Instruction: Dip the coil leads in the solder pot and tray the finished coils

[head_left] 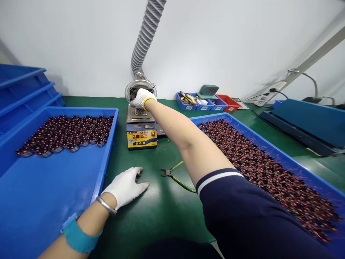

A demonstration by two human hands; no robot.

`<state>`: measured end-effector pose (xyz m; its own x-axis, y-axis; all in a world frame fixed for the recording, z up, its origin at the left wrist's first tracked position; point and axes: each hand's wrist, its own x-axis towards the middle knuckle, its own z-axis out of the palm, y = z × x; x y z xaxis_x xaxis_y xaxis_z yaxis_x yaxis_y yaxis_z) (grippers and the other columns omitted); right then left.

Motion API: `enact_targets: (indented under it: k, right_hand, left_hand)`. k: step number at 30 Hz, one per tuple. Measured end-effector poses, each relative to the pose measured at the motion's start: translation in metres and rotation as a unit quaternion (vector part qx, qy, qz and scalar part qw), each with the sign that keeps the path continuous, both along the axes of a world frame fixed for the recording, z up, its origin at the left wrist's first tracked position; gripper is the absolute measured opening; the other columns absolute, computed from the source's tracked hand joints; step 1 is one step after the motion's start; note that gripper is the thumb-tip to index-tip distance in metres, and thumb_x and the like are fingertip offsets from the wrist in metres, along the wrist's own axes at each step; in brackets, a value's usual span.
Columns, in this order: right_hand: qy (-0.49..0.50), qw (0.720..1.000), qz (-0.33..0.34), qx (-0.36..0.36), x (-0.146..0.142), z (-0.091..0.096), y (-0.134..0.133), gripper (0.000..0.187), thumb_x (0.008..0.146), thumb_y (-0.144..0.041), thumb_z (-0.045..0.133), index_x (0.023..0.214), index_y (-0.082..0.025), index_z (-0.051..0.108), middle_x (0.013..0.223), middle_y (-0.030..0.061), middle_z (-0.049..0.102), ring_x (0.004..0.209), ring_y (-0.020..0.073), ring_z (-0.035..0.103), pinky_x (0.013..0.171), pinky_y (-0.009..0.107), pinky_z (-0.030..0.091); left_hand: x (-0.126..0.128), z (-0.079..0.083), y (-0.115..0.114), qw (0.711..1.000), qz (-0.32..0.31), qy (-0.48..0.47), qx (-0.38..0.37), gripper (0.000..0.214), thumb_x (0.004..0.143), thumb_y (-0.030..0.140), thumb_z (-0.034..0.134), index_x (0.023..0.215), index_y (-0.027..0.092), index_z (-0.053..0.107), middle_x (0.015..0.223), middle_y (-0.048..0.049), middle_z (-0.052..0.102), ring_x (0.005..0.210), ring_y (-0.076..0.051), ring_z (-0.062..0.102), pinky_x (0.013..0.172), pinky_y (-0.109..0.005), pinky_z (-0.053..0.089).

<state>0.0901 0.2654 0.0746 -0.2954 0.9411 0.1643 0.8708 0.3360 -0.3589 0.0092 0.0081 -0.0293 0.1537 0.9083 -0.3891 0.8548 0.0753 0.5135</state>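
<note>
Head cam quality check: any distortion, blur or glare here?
Head view: strong wide-angle bowing, left tray and right tray splay outward; its coils smear toward the near corner; centre sharp, right hand at the solder pot crisp; light even, faint shadow under the left hand, mild sheen on the green mat.

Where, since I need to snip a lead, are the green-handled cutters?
Head view, centre: the green-handled cutters lie on the green mat, just right of the left hand, nearer than the solder pot.
</note>
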Motion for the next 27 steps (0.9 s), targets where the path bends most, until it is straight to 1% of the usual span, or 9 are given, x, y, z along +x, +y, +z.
enact_targets:
  k: [3,9,11,13,15,18,21,23,27]
  right_hand:
    - [0.009,1.000,0.000,0.009,0.001,-0.001,-0.001,0.039,0.060,-0.033,0.073,0.088,-0.009,0.061,0.099,0.0124,0.060,0.101,0.0297,0.057,0.086,0.040,0.047]
    - [0.048,0.999,-0.006,0.016,0.011,0.013,-0.009,0.033,0.068,-0.035,0.065,0.088,-0.009,0.061,0.099,0.0100,0.060,0.102,0.0241,0.056,0.089,0.033,0.044]
    - [0.098,0.995,0.004,0.016,0.020,0.022,-0.014,0.028,0.069,-0.035,0.065,0.085,-0.013,0.060,0.094,0.0074,0.061,0.098,0.0218,0.056,0.088,0.034,0.046]
    - [0.186,0.982,0.011,-0.016,0.030,0.029,-0.020,0.024,0.070,-0.035,0.065,0.082,-0.014,0.060,0.086,0.0057,0.061,0.090,0.0197,0.058,0.082,0.034,0.049]
    - [0.295,0.952,0.028,-0.081,0.042,0.033,-0.027,0.019,0.072,-0.031,0.065,0.078,-0.014,0.059,0.078,0.0042,0.059,0.078,0.0161,0.059,0.074,0.032,0.051]
    - [0.444,0.877,0.063,-0.173,0.061,0.034,-0.043,0.013,0.075,-0.025,0.063,0.073,-0.015,0.055,0.069,0.0013,0.058,0.063,0.0102,0.057,0.064,0.025,0.051]
    - [0.529,0.816,0.076,-0.218,0.083,0.028,-0.061,0.011,0.077,-0.024,0.062,0.073,-0.016,0.055,0.067,-0.0010,0.059,0.055,0.0073,0.055,0.060,0.022,0.050]
    - [0.558,0.794,0.089,-0.223,0.099,0.021,-0.071,0.011,0.079,-0.026,0.060,0.076,-0.016,0.057,0.068,-0.0011,0.061,0.053,0.0068,0.055,0.058,0.021,0.050]
    - [0.587,0.768,0.098,-0.236,0.131,0.009,-0.088,0.013,0.082,-0.030,0.055,0.081,-0.018,0.059,0.072,-0.0006,0.064,0.054,0.0074,0.056,0.056,0.020,0.049]
  left_hand:
    - [0.000,-0.002,0.000,1.000,0.002,-0.006,-0.001,0.064,0.067,0.049,0.060,0.123,0.020,0.054,0.117,-0.0090,0.064,0.104,-0.027,0.060,0.088,-0.034,0.046]
    - [-0.002,-0.004,0.002,1.000,0.009,-0.018,-0.010,0.066,0.067,0.049,0.061,0.125,0.019,0.053,0.116,-0.0096,0.064,0.105,-0.028,0.060,0.089,-0.034,0.046]
    - [-0.002,-0.004,0.002,1.000,0.010,-0.019,-0.013,0.068,0.067,0.049,0.060,0.127,0.018,0.051,0.117,-0.0098,0.064,0.105,-0.027,0.059,0.090,-0.034,0.045]
    - [-0.002,-0.004,0.002,1.000,0.009,-0.021,-0.012,0.069,0.067,0.050,0.060,0.127,0.018,0.051,0.118,-0.0099,0.063,0.104,-0.027,0.060,0.090,-0.034,0.045]
    - [-0.002,-0.003,0.001,1.000,0.008,-0.022,-0.011,0.069,0.068,0.051,0.059,0.127,0.017,0.050,0.119,-0.0101,0.063,0.104,-0.027,0.060,0.090,-0.034,0.045]
    - [-0.001,-0.002,0.000,1.000,0.008,-0.025,-0.012,0.069,0.068,0.050,0.059,0.127,0.016,0.050,0.120,-0.0104,0.062,0.104,-0.026,0.060,0.091,-0.033,0.045]
    - [-0.001,-0.003,0.001,0.999,0.013,-0.033,-0.014,0.068,0.069,0.049,0.059,0.128,0.016,0.049,0.121,-0.0108,0.062,0.105,-0.025,0.060,0.091,-0.033,0.045]
    - [-0.002,-0.005,0.002,0.999,0.015,-0.042,-0.017,0.069,0.068,0.049,0.059,0.128,0.015,0.049,0.121,-0.0115,0.061,0.106,-0.026,0.060,0.092,-0.033,0.044]
    - [-0.004,-0.009,0.002,0.997,0.020,-0.064,-0.023,0.071,0.067,0.051,0.061,0.126,0.014,0.050,0.119,-0.0127,0.062,0.106,-0.027,0.060,0.093,-0.032,0.044]
